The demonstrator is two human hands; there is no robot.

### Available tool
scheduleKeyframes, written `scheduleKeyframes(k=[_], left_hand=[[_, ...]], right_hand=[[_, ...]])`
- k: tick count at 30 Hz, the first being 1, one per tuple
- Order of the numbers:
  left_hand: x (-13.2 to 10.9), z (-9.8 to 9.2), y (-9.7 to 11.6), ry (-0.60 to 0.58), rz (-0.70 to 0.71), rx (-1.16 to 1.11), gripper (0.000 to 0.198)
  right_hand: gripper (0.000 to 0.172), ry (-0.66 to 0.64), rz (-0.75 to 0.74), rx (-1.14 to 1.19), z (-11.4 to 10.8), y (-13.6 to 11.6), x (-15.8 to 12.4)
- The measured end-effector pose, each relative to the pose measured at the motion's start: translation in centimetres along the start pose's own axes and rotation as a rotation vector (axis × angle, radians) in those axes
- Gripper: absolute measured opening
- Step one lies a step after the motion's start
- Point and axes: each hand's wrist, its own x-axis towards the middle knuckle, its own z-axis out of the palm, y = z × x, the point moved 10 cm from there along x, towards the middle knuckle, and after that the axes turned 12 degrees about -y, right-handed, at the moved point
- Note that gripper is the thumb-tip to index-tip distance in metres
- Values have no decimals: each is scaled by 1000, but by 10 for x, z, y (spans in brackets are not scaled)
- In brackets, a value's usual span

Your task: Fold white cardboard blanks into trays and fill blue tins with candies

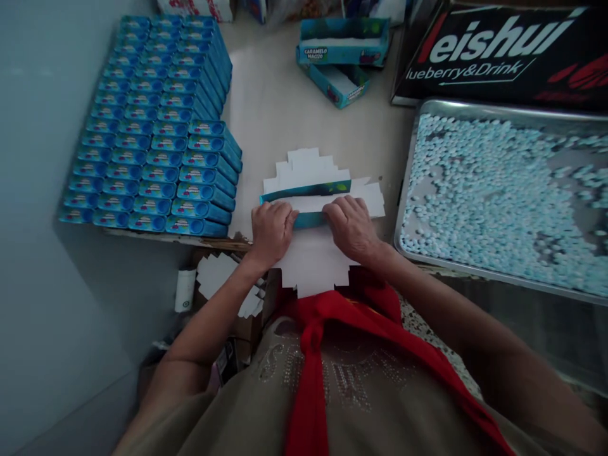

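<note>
Both hands are on a cardboard box blank (317, 249), white inside and teal outside, at the table's front edge. Its long back wall (308, 189) stands up, showing teal with green leaves. My left hand (273, 233) is closed on the left part of the near fold. My right hand (354, 227) is closed on the same fold further right. Between them a teal strip of the near wall shows. The lower white panel hangs over the table edge towards my body. More white notched cardboard (308, 166) lies flat behind and to the right.
Small blue packs (156, 139) stand in rows on the left. Two teal display boxes (344, 41) are stacked at the back. On the right, a metal tray (403, 209) holds pale blue candies, before a black carton (494, 57). More white blanks (223, 275) sit below the table.
</note>
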Motion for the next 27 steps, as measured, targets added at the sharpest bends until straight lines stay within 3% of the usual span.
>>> scheduleKeyframes(k=[3, 6, 11, 15, 19, 24, 27], left_hand=[[-4, 0, -5, 130, -24, -41, 43], [-11, -2, -2, 206, 34, 18, 40], [-23, 23, 21, 11, 216, 210, 43], [-22, 32, 19, -79, 87, 239, 48], [-10, 29, 12, -123, -14, 193, 47], [-5, 29, 13, -157, -7, 174, 45], [-18, 26, 21, -199, -70, 173, 41]], right_hand=[[30, -74, 68, 126, 15, 13, 9], [29, -29, 50, 69, 9, 13, 10], [30, -33, -33, -121, 14, -7, -9], [33, -64, 8, -108, 21, -14, -17], [33, -184, 9, -121, 23, -17, -3], [35, -281, -76, -59, 17, -12, 17], [24, -433, -173, 43, 20, -4, 18]])
